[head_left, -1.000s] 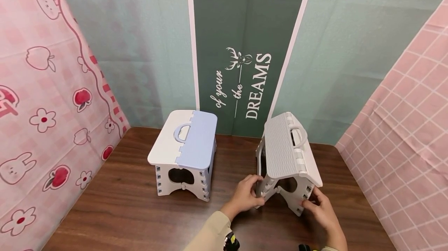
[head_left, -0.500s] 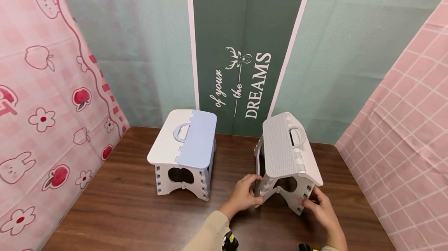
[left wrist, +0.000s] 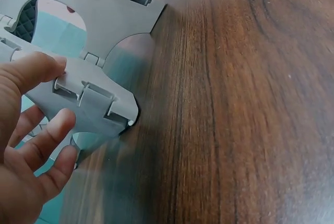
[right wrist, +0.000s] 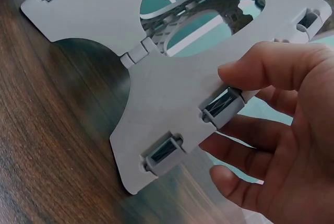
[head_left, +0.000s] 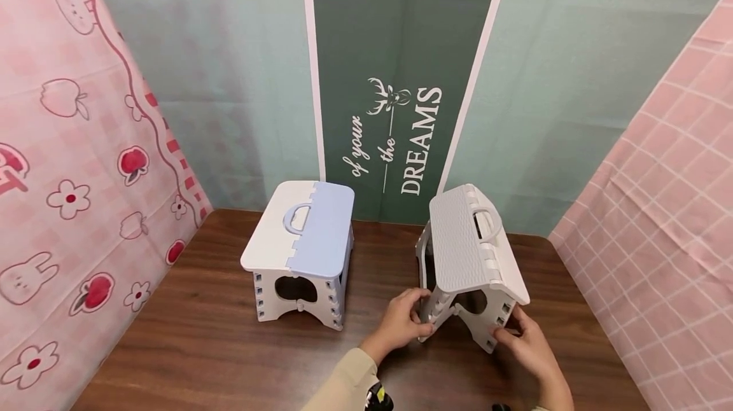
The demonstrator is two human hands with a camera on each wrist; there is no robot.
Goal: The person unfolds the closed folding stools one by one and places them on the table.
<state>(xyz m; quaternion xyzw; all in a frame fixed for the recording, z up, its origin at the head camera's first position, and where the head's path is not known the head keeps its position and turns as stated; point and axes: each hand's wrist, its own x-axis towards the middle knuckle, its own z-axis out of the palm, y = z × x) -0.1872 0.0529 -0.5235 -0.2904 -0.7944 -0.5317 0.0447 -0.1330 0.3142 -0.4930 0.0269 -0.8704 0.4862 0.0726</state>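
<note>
A grey and white folding stool [head_left: 458,239] stands on the table at the right, its top bent into a ridge along the middle hinge. My left hand [head_left: 397,322] grips its near left leg edge, thumb on the near end panel. On the opposite leg edge, my right hand [head_left: 527,344] pinches the panel between thumb and fingers. The right wrist view shows that thumb lying on the end panel [right wrist: 156,88] beside the slots. In the left wrist view, the left thumb [left wrist: 44,72] presses the panel near its hinge slots.
Left of it, a white and blue folding stool [head_left: 298,226] stands unfolded with a flat top. Both stand on a dark wooden table [head_left: 229,360]. A green cloth [head_left: 395,35] hangs behind, and pink cloths [head_left: 676,195] hang at the sides.
Almost nothing differs. The grey and white stool stays half folded, with both hands keeping the same hold; the view shifts very slightly.
</note>
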